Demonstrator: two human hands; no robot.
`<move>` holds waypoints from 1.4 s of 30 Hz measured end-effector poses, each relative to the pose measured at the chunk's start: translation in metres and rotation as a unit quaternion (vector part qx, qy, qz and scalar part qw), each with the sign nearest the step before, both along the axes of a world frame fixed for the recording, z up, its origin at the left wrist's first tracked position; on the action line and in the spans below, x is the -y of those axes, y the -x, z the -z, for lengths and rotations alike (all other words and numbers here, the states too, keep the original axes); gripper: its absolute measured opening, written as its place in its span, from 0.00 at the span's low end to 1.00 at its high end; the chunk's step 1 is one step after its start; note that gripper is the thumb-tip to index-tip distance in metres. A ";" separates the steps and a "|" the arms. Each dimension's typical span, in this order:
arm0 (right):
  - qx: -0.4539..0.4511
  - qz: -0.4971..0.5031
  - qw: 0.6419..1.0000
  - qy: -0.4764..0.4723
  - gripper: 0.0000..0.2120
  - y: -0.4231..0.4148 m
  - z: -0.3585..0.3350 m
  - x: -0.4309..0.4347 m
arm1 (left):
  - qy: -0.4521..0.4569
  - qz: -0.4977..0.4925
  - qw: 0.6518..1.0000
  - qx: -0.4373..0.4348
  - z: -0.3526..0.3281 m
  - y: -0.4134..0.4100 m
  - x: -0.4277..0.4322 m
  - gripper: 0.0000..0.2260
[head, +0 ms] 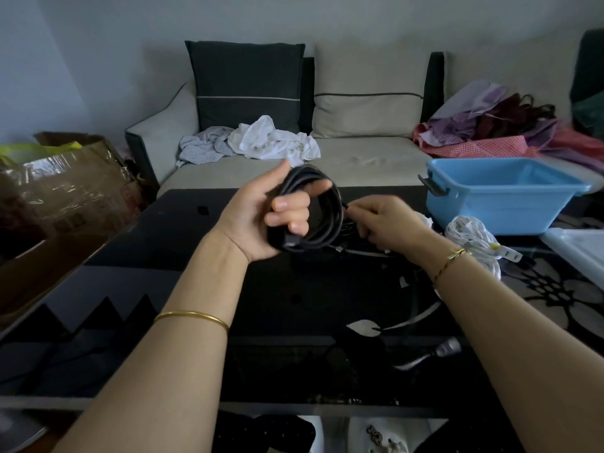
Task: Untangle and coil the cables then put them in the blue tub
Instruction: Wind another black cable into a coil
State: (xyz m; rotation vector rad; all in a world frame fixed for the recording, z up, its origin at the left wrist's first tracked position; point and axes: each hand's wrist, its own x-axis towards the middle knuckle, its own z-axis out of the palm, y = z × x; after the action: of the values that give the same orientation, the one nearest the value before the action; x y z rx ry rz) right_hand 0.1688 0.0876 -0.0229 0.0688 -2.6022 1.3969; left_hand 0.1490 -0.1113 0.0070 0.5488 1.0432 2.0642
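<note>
My left hand point(261, 214) grips a coil of black cable point(322, 220) above the dark glass table point(183, 243), fingers curled through its loops. To the coil's right, my right hand point(389, 223) pinches the loose end of the same black cable. A white cable bundle point(470, 237) with a plug lies on the table at the right, just in front of the blue tub point(496, 204). The tub stands at the table's far right with a dark handle on its left end; its inside looks bare.
A sofa point(359, 158) with cushions and crumpled white cloths runs behind the table. A taped cardboard box point(65, 191) sits at the left. Pink and purple clothes are piled at the far right. A white lid or tray point(578, 246) lies right of the tub.
</note>
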 end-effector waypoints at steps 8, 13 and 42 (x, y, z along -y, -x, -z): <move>0.140 -0.146 0.978 -0.041 0.11 -0.009 -0.004 0.038 | -0.183 -0.234 0.949 0.103 0.004 0.014 -0.014 0.13; 0.241 -0.213 0.946 0.045 0.09 -0.018 -0.007 0.045 | -0.107 -0.373 0.921 0.018 0.005 0.022 -0.016 0.14; -0.154 0.011 0.981 0.114 0.03 -0.008 -0.032 0.009 | 0.206 -0.086 0.964 -0.145 0.007 -0.009 -0.028 0.18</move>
State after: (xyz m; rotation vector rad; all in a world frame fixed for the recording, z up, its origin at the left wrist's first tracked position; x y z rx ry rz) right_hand 0.1773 0.0786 0.0092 0.2065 -2.1759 1.5311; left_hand 0.1583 -0.0831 -0.0005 0.5695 1.6946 1.8647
